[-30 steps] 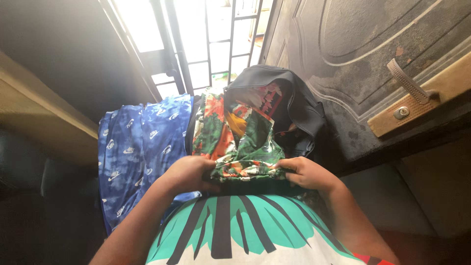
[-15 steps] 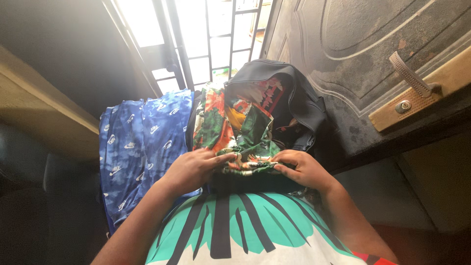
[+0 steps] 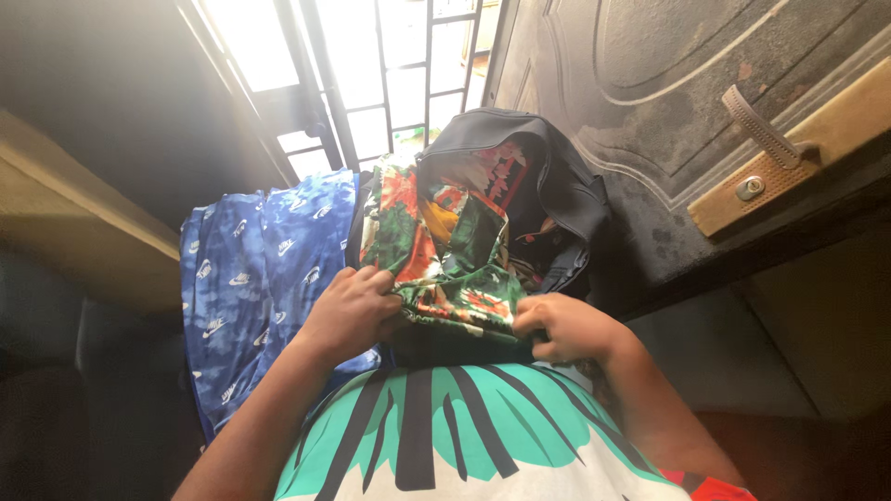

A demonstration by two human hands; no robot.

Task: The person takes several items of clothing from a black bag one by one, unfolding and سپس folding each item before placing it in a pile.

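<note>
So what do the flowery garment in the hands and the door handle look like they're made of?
Floral garment: thin, soft woven or knit fabric, matte; it crumples and folds easily. Door handle: probably metal, dull grey with a ribbed surface, on a brass-coloured plate.

Single head-worn view, steeply downward and close over the lap, perhaps slightly tilted.

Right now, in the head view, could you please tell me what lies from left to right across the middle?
Blue patterned cloth → left hand → green and red floral garment → right hand → door latch.
</note>
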